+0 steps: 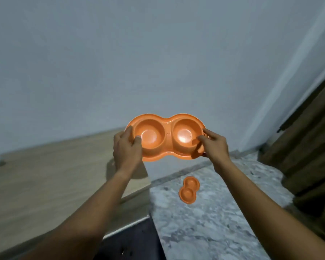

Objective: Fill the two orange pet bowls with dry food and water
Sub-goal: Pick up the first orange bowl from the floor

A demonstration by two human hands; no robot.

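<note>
At the left of the view, a pale wooden surface runs along the foot of the grey wall, with a dark area below its near edge. Above the end of that surface the left hand grips the left end of the double orange pet bowl, thumb hooked over the rim into the left cup, fingers closed underneath. The bowl is held in the air at arm's length, its long axis running left to right across the view, both cups facing up and tilted toward the camera. Both cups appear empty; no food or water is visible. The right hand closes on the right end in mirror fashion, thumb and forefinger over the rim of the right cup. The hands stand level and equally near, one at each end.

Below and right, a second double orange bowl lies on the marbled floor, well apart from both hands, its long axis running roughly toward and away from the camera; it also looks empty. A brown curtain hangs at far right.

Judgement: filling is not yet begun. No food or water source is in view.
</note>
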